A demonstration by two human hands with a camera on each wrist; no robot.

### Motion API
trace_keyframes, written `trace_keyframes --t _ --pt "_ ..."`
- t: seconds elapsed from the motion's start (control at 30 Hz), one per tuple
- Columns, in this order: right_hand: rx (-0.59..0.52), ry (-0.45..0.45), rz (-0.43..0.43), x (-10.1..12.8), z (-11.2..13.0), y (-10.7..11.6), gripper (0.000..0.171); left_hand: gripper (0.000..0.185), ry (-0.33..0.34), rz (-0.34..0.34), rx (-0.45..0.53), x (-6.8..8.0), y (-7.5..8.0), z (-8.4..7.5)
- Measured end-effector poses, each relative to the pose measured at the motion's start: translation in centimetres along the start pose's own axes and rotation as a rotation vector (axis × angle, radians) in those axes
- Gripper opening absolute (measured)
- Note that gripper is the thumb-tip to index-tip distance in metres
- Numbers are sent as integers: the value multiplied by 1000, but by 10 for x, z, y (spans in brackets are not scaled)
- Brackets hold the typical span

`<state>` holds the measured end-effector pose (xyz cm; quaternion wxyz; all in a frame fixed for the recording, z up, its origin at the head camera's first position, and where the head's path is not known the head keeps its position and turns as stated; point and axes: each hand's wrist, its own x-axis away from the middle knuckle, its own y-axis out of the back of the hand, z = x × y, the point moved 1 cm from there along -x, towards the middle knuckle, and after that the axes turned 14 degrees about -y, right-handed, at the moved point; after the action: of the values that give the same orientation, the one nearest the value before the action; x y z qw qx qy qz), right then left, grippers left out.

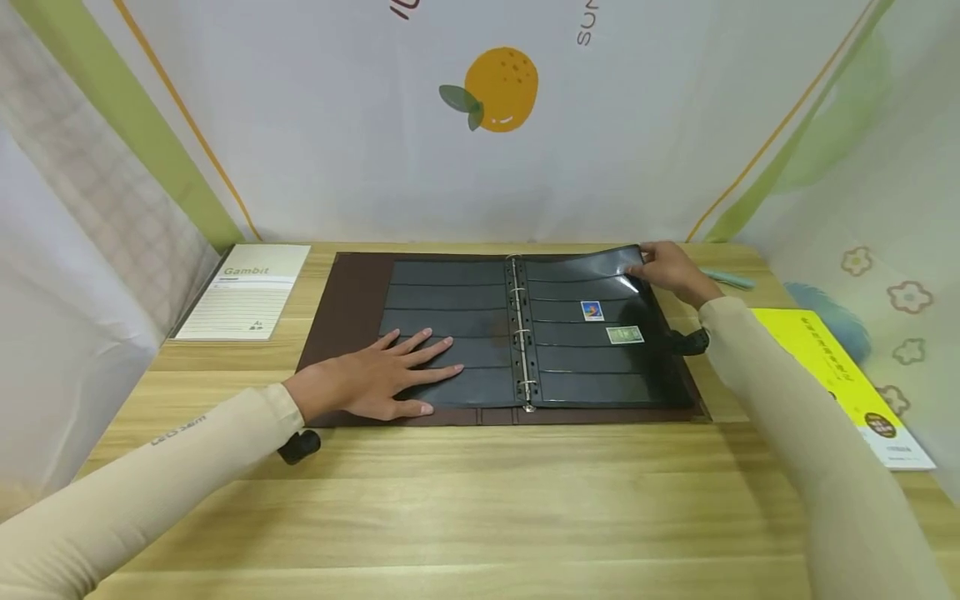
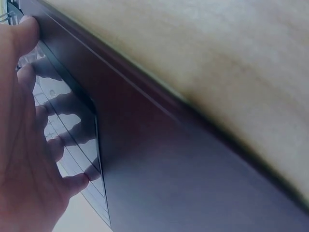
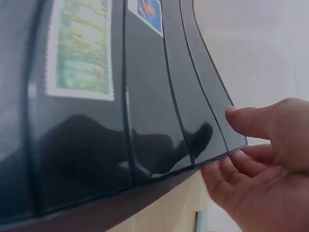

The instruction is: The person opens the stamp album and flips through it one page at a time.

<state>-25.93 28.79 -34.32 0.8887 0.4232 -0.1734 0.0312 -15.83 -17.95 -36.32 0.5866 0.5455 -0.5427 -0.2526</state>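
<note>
A brown ring-bound stamp album (image 1: pixel 352 292) lies open on the table, metal rings down its middle. On its left black page (image 1: pixel 450 296), my left hand (image 1: pixel 386 379) rests flat with fingers spread; the left wrist view shows their reflections in the glossy sheet. My right hand (image 1: pixel 671 271) pinches the upper outer corner of the right black page (image 1: pixel 592 387), thumb on top and fingers beneath, and that corner is raised and bent. Two stamps sit in this page's strips: a blue one with red (image 1: pixel 592 311) and a green one (image 3: pixel 82 53).
A Gambit notepad (image 1: pixel 243 292) lies left of the album. To the right are a yellow book (image 1: pixel 832 367) and a slim pale green object (image 1: pixel 727 278) behind the right wrist. A white curtain with an orange print (image 1: pixel 501 90) hangs along the table's back edge.
</note>
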Motion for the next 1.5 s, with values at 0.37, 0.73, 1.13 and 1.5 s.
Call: trace_keyframes --t 0.37,0.73,1.13,1.5 --pt "-365 -117 392 29 -35 1 64 66 3 -17 8 6 2 2" --pt "-696 -197 544 48 -42 -7 75 66 16 -30 16 12 2 6" --pt "-735 -161 617 66 -19 7 70 66 17 -32 17 12 -1 6" --pt "-672 -209 486 73 -3 18 74 66 8 -45 15 11 -3 8"
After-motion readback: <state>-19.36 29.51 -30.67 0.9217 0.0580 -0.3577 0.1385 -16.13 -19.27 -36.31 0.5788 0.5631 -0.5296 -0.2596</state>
